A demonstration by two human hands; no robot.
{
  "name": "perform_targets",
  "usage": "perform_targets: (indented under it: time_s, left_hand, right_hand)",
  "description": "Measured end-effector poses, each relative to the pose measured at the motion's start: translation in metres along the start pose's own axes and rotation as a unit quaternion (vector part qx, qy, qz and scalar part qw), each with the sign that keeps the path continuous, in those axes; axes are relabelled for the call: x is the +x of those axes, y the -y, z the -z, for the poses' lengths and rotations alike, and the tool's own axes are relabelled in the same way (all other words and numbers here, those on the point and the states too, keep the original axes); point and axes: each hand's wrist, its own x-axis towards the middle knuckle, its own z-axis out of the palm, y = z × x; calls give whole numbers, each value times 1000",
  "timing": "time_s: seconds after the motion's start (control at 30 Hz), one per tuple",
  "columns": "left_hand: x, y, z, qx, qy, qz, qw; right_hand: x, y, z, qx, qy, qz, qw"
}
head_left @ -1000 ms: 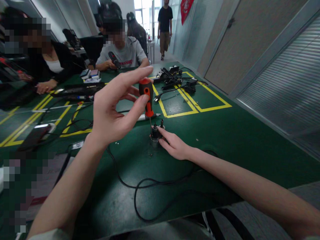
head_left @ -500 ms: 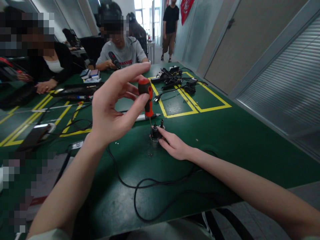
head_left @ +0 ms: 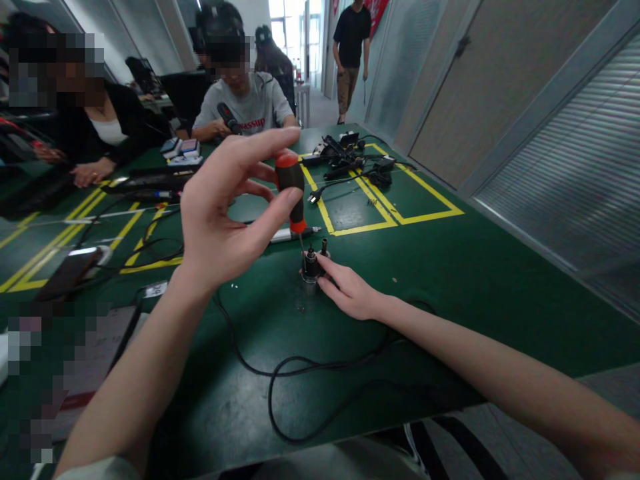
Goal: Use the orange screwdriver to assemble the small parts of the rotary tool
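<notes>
My left hand (head_left: 220, 213) is closed on a screwdriver (head_left: 290, 183), thumb and fingers pinching its red and black handle. The screwdriver stands nearly upright, its thin shaft running down to the left side of a small black and metal cylindrical part (head_left: 311, 267). That part is upright on the green table, and my right hand (head_left: 350, 290) grips it from the right with thumb and fingertips. Where exactly the tip sits is too small to make out. Just behind the part is a small dark post-like piece (head_left: 325, 245). Beyond the screwdriver lies a silver pen-shaped tool (head_left: 283, 235), partly hidden by my left hand.
A black cable (head_left: 273, 380) loops across the table (head_left: 450, 287) in front of me. Tangled black cords and adapters (head_left: 345, 157) lie farther back by yellow tape. A phone (head_left: 70, 270) rests at left. People sit across the table; another person (head_left: 351, 53) stands behind.
The screwdriver's handle has turned in my left fingers, showing more black and less red. My right hand and the part stay put. The person in the background has come closer.
</notes>
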Motion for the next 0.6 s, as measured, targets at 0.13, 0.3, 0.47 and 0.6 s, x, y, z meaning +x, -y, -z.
perform_targets:
  time_s: [0.13,0.3,0.47,0.6]
  left_hand:
    - [1,-1,1,18,7,-13,1000]
    - [0,-3,1,9,13,11,1000]
    - [0,0,0,16,-1,0,1000]
    - [0,0,0,35,-8,-15,999]
  right_hand:
    - [0,0,-1,-3,-2,0,1000]
    - [1,2,1,-5,4,-7,1000]
    - [2,3,1,3,6,-6,1000]
    - [1,4,2,6,10,-12,1000]
